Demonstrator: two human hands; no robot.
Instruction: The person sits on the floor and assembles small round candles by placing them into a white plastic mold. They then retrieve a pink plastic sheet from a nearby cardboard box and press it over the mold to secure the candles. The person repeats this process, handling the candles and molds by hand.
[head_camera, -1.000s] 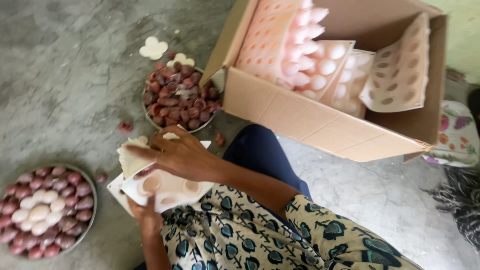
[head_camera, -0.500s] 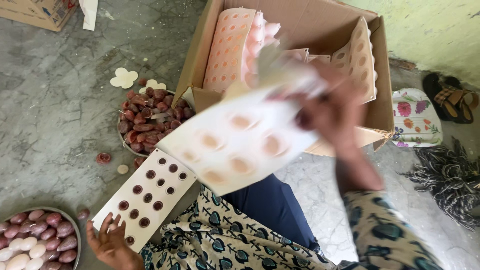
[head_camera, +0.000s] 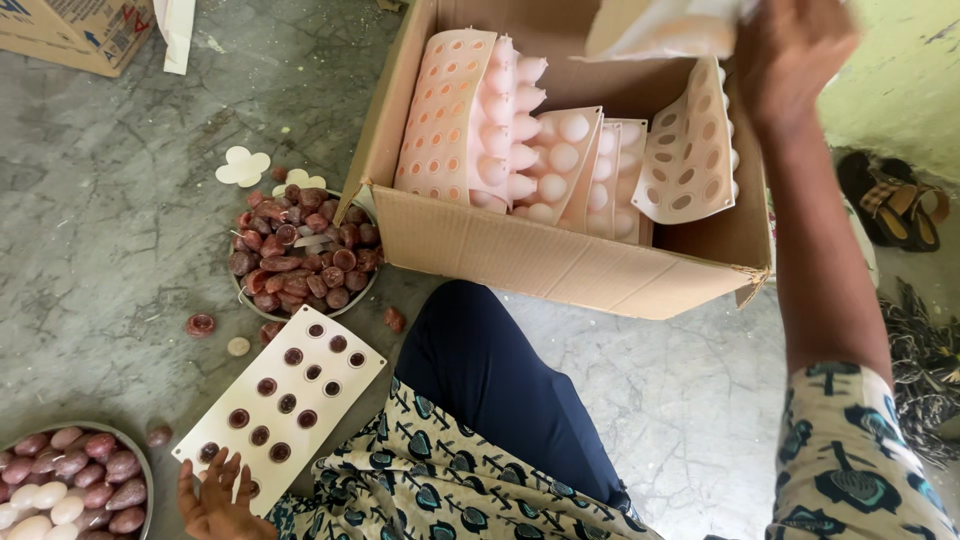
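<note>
Seen from above, a person sat on a grey concrete floor (head_camera: 110, 200), wearing a patterned top and dark blue trousers. Their right hand (head_camera: 795, 50) was raised over an open cardboard box (head_camera: 560, 260) and gripped the edge of a pale mould sheet (head_camera: 665, 25) between fingers and thumb, holding it above the far side of the box (its top ran out of view). Inside the box, several pink and cream moulds (head_camera: 480, 110) stood on edge, packed side by side, their rounded cups bulging outward.

The left hand (head_camera: 215, 495) lay flat with fingers spread, pressing on the near corner of a white mould tray (head_camera: 285, 400) that rested on the floor beside the person's knee. The tray's round holes showed dark reddish fillings.

Just beyond the tray sat a metal bowl (head_camera: 300, 255) heaped with dark red pieces, touching the box's near corner. A second bowl (head_camera: 75, 480) at the lower left held reddish and cream egg-shaped pieces. A few loose pieces (head_camera: 200, 324) lay between them. Sandals (head_camera: 905, 200) lay at the right edge.
</note>
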